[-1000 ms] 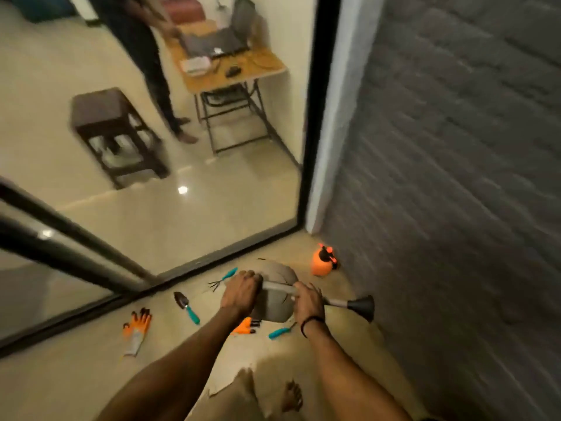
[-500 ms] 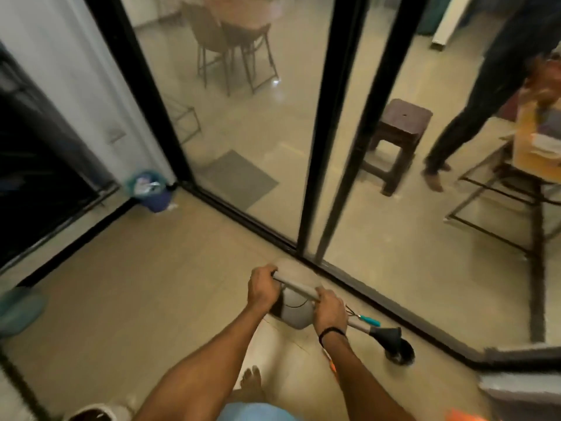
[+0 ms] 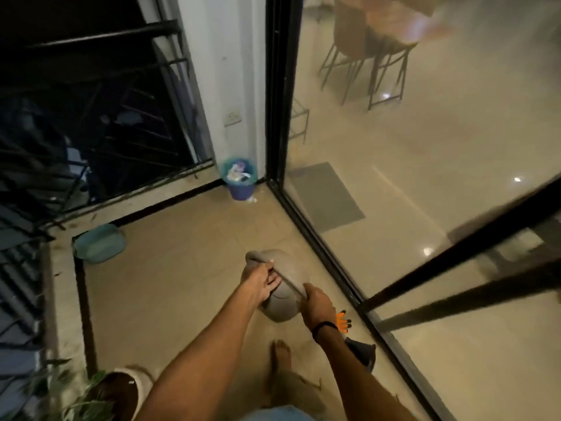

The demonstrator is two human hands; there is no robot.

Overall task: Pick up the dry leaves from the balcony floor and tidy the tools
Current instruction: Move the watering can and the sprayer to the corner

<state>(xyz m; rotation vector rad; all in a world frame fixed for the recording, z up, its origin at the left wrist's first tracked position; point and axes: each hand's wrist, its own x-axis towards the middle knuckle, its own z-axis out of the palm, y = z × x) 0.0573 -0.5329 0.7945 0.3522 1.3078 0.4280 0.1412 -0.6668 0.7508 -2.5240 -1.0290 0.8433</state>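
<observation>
Lower centre: left hand (image 3: 261, 280) and right hand (image 3: 316, 302) both grip can (image 3: 283, 303), fingers curled round it. Glove (image 3: 342, 322) beside right wrist.

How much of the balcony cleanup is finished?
Nothing looks finished for sure. The blue bin holds rubbish, but I can't tell if it's leaves. Right now the left hand and right hand hold the grey watering can. Left to do: an orange glove lies on the floor, and dark bits sit along the railing ledge.
</observation>
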